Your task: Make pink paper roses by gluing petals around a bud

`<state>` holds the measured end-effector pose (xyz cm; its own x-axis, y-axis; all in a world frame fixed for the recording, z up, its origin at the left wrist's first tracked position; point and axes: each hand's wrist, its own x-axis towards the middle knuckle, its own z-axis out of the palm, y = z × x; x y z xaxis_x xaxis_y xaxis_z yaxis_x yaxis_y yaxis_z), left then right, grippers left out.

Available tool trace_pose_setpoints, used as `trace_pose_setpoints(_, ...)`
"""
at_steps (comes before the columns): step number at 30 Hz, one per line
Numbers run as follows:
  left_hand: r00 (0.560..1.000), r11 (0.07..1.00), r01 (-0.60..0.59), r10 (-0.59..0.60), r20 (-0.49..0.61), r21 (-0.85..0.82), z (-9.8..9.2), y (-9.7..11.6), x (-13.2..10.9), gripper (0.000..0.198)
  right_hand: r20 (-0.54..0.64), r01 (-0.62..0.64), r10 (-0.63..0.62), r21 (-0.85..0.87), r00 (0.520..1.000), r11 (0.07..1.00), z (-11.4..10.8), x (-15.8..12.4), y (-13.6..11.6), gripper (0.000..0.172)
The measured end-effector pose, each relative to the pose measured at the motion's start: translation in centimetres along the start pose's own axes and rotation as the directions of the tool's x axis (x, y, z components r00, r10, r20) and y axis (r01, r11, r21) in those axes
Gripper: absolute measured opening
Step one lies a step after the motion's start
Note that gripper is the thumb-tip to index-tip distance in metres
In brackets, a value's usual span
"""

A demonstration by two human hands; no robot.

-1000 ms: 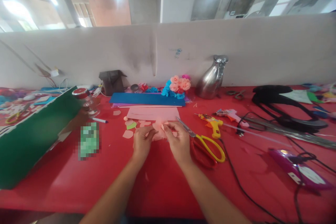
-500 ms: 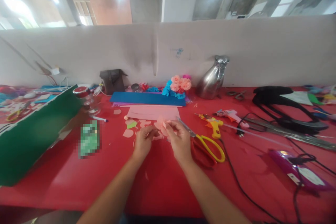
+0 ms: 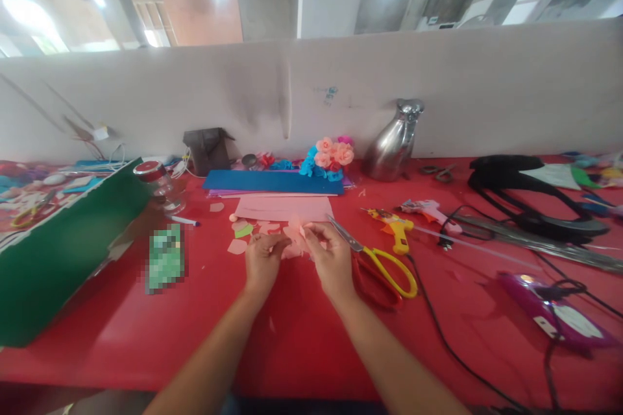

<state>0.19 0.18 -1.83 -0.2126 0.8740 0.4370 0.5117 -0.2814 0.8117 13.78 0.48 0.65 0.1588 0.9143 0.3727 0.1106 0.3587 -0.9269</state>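
A thin pink paper petal (image 3: 294, 232) is held up between my two hands above the red table. My right hand (image 3: 333, 260) pinches it by its right side with thumb and fingers. On the left, my left hand (image 3: 263, 262) is closed in a pinch at the petal's lower left edge. Loose pink petal cutouts (image 3: 238, 246) and a green cutout (image 3: 244, 231) lie just beyond the left hand. Behind them is a flat pink sheet (image 3: 272, 208). Scissors with yellow and red handles (image 3: 384, 266) lie close to my right hand, blades partly open.
To the right are a yellow glue gun (image 3: 400, 233), a pink glue gun (image 3: 431, 213), cords and a purple power strip (image 3: 555, 311). A steel jug (image 3: 393, 146), paper flowers (image 3: 333, 154) and blue sheets (image 3: 272, 182) stand behind. At left are a green box (image 3: 73, 253) and a jar (image 3: 163, 188).
The petal has shifted and turned slightly between my fingers, and its outline looks different. Both hands stay almost in place; the view has moved a little.
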Motion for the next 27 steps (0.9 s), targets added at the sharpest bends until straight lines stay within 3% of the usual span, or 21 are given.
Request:
trace_pose_setpoints(10,0.992,0.986,0.079,-0.064,0.107,-0.149,-0.2,0.8,0.1,0.018,0.010,0.013,-0.012,-0.004,1.000,1.000,-0.1,0.0,0.0,0.018)
trace_pose_setpoints(14,0.987,0.986,0.109,-0.093,0.127,-0.124,-0.2,1.1,0.2,0.020,0.007,-0.020,0.020,-0.005,1.000,1.000,0.0,0.0,0.1,0.018)
trace_pose_setpoints(24,0.991,0.988,0.100,-0.087,0.103,-0.121,-0.2,1.3,0.2,0.019,0.007,-0.032,0.032,-0.006,0.999,0.999,0.1,-0.2,0.5,0.020)
trace_pose_setpoints(27,0.997,0.989,0.073,-0.072,0.009,-0.129,-0.2,1.5,0.3,0.006,-0.002,-0.045,0.045,-0.013,0.999,0.999,0.1,-0.2,0.4,0.021)
